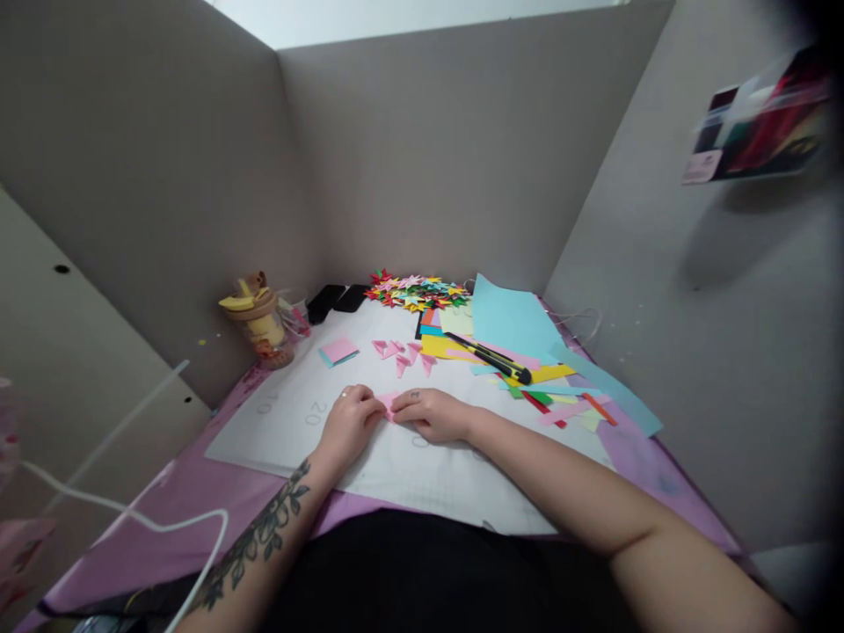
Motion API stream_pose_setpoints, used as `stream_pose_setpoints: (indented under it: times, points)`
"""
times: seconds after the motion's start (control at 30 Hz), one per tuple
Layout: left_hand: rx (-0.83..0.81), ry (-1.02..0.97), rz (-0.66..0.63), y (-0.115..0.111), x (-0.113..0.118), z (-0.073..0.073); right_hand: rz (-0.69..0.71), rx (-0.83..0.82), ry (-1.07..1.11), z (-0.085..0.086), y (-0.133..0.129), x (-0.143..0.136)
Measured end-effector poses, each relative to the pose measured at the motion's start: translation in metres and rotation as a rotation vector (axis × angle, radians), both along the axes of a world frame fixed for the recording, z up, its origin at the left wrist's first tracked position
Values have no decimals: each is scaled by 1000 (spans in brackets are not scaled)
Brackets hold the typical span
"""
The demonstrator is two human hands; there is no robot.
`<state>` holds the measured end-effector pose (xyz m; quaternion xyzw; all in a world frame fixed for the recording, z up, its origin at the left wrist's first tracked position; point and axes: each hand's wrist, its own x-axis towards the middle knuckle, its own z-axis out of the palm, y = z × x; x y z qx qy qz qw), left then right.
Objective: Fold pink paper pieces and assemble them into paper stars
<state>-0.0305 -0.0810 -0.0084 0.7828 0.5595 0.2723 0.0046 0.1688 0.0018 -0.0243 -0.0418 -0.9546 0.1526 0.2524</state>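
Note:
A small piece of pink paper (389, 405) lies on the white sheet, gripped at its two sides by my fingers. My left hand (354, 418) pinches its left edge, and my right hand (432, 414) presses its right side with bent fingers. Fingertips partly cover the paper, so its fold is hard to make out. Just beyond my hands lie several folded pink paper pieces (402, 360) with pointed ends. To their left sits a stack of square paper (339, 351), pink on top with blue below.
Folded paper stars (415, 290) are heaped at the back. A yellow and black utility knife (491, 358) rests on coloured paper strips (560, 406) at right, near a blue sheet (511, 321). A lidded cup (264, 325) and dark phones (326, 302) stand at left. A white cable (158, 525) hangs lower left.

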Motion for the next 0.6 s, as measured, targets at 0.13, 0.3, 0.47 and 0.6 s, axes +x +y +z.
stream_pose_setpoints:
  times: [0.13,0.3,0.47,0.6]
  points:
    - [-45,-111,10,7,-5,-4,-11,-4,-28,-1,0,1]
    - [-63,-147,3,8,-9,-5,3,-15,-36,1,-3,-1]
    - [-131,-193,-42,8,-12,0,12,-17,-35,0,-3,-3]
    - [-183,-215,-37,10,-13,2,3,11,-67,1,-4,-2]
